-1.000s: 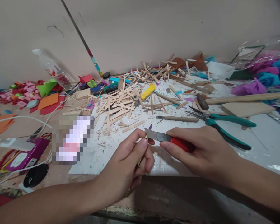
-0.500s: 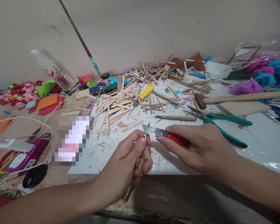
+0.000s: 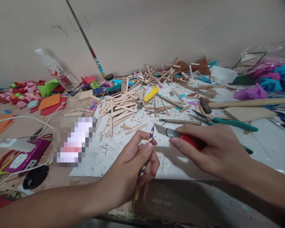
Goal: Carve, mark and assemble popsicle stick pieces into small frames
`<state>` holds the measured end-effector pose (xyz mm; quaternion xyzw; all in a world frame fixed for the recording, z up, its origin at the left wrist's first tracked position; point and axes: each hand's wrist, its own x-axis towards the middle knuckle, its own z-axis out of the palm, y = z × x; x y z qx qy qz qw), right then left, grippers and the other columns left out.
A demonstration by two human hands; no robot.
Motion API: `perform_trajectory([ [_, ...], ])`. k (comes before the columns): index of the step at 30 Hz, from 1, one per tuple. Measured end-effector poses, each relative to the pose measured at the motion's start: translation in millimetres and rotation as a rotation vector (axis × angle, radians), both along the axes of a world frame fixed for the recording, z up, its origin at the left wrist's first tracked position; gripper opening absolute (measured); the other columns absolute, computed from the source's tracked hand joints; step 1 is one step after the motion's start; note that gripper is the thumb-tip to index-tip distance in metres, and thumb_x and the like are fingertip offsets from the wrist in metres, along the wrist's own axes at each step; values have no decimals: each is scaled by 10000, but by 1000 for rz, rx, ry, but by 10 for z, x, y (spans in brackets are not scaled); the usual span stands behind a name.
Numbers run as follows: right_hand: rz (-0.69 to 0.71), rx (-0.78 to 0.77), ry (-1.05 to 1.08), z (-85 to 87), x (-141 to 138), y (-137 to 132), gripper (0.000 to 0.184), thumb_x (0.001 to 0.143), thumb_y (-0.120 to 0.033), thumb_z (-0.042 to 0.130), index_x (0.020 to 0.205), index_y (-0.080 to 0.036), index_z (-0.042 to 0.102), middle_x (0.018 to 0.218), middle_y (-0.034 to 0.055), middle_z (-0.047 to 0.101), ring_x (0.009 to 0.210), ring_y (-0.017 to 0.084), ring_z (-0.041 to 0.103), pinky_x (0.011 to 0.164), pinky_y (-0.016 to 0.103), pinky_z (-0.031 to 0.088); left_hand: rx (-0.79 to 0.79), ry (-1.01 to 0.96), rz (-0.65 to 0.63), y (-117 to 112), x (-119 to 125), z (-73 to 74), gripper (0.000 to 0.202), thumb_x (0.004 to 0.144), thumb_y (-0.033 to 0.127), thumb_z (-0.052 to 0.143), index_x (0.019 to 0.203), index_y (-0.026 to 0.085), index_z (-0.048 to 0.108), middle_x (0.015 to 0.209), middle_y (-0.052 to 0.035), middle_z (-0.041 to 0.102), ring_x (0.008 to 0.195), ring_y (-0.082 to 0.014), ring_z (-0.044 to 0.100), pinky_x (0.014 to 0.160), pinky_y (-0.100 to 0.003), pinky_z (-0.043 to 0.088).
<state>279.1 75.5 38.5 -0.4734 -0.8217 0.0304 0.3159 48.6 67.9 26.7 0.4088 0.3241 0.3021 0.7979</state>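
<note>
A cluttered worktable [image 3: 61, 177] stands against a plain wall, strewn with wooden craft sticks [image 3: 123, 107], too many to count. At its front edge, 2 bare hands work close together. The left hand [image 3: 130, 171] is closed around 1 purple-and-yellow striped pencil [image 3: 151, 134], tip up. The right hand [image 3: 211, 148] grips 1 red utility knife [image 3: 178, 134], blade just beside that tip. Behind the right hand lie 1 pair of green-handled pliers [image 3: 230, 123] and 1 hammer [image 3: 251, 102].

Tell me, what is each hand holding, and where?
Left hand holds a purple-and-yellow pencil around its middle. Right hand grips a cutter knife by its red handle.
</note>
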Motion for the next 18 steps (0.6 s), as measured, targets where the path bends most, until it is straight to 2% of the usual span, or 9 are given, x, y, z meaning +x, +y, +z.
perform_trajectory([
  [6, 49, -114, 42, -104, -33, -27, 381, 1024, -455, 606, 765, -188, 690, 531, -39, 484, 473, 99, 383, 497, 249, 305, -37, -14, -49, -29, -17, -18, 241, 1068, 507, 543, 1087, 305, 415, 686, 98, 545, 440, -50, 297, 353, -99, 435],
  [13, 61, -112, 17, -117, -34, -34, 396, 1022, -472, 603, 764, -190, 705, 537, -38, 493, 475, 102, 392, 503, 257, 297, -1, 34, -60, -53, -26, -13, 233, 1080, 512, 518, 1089, 298, 425, 681, 100, 522, 441, -45, 283, 362, -93, 434],
  [18, 65, -81, -11, -80, -23, -19, 369, 1008, -457, 629, 753, -199, 696, 519, -45, 479, 453, 101, 390, 481, 255, 298, 20, 92, -46, -61, -40, -30, 264, 1079, 536, 509, 1083, 292, 409, 683, 96, 527, 431, -40, 282, 355, -80, 388],
])
